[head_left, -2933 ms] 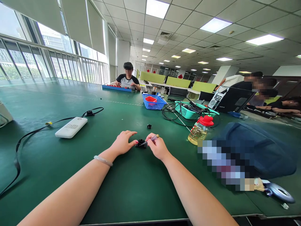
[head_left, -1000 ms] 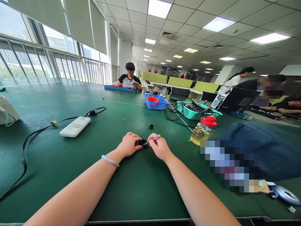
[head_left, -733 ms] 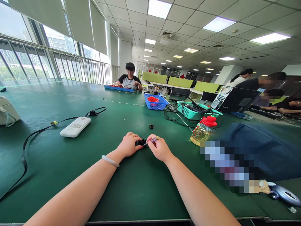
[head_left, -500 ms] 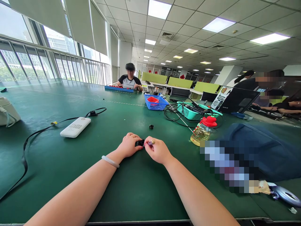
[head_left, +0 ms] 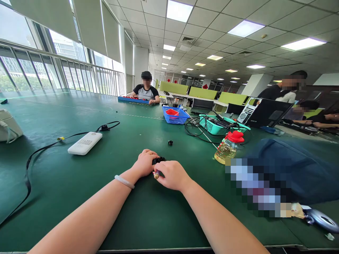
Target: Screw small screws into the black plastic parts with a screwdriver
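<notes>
My left hand (head_left: 144, 163) rests on the green table, its fingers closed on a small black part (head_left: 158, 160) that lies on the surface. Fingers partly cover that part, so its kind is unclear. Close against it, my right hand (head_left: 173, 175) grips a slim tool with a gold-coloured round end (head_left: 156, 175). The tool's working tip is hidden behind the hand. A second small black piece (head_left: 170, 143) lies a little way beyond both hands.
On the left lie a white power bank (head_left: 84, 143) and a black strap (head_left: 39, 151). A blue basket (head_left: 176, 118), a green basket (head_left: 214, 127) with cables and a red-lidded bottle (head_left: 226, 151) stand to the right. A dark blue bag (head_left: 293, 173) lies at right.
My right hand has turned and shifted slightly left and nearer, and the tool's gold end now points toward me. My left hand has stayed put. A person at far right has moved.
</notes>
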Available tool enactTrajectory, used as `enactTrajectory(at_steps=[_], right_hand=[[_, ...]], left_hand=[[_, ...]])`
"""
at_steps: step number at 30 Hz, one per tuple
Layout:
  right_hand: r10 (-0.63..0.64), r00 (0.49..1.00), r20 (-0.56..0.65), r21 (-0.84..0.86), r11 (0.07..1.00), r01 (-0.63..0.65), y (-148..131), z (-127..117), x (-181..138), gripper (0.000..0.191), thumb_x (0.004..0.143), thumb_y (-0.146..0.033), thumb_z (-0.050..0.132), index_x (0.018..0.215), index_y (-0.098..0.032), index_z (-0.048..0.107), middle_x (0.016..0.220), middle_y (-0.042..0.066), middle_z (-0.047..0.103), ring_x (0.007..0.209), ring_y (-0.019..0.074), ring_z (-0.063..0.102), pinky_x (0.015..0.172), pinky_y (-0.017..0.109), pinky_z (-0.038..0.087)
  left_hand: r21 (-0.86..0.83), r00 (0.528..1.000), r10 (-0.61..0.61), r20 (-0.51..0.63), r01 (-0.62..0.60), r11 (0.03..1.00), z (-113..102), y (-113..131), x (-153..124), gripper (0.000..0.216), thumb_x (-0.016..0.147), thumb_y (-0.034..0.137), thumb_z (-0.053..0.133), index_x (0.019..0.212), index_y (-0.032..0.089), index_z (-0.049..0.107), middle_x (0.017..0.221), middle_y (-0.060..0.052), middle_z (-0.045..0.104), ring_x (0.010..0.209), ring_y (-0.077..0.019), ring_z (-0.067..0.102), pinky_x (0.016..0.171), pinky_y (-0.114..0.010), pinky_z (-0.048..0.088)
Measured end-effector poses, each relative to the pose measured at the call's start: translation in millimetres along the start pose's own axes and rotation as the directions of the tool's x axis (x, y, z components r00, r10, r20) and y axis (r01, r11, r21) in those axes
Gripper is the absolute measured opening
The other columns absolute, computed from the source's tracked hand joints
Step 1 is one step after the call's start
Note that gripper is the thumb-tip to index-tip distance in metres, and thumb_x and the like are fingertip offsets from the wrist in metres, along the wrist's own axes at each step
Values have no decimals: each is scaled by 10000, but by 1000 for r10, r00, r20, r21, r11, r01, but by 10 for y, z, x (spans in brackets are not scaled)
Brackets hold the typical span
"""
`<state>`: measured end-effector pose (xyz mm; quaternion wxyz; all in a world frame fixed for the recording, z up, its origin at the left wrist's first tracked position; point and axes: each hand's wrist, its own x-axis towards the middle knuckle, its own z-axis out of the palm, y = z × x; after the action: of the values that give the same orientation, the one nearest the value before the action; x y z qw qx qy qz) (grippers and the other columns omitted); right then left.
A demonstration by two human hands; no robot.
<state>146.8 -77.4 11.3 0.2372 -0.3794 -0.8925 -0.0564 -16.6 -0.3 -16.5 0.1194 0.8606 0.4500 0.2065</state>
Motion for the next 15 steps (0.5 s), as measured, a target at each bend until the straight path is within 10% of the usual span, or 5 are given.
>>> enactTrajectory(at_steps=[15], right_hand=[[306, 899, -313, 115, 952, -284, 130, -42, -33, 308, 868, -249, 529, 1171, -207, 564, 676, 6, 644, 560, 170, 612, 570, 267, 444]], left_hand=[[-11, 1000, 6, -17, -6, 1000, -25, 12, -13, 383, 753, 413, 743, 1104, 264, 711, 1231, -64, 660, 1225, -312, 467, 1065, -473, 383]])
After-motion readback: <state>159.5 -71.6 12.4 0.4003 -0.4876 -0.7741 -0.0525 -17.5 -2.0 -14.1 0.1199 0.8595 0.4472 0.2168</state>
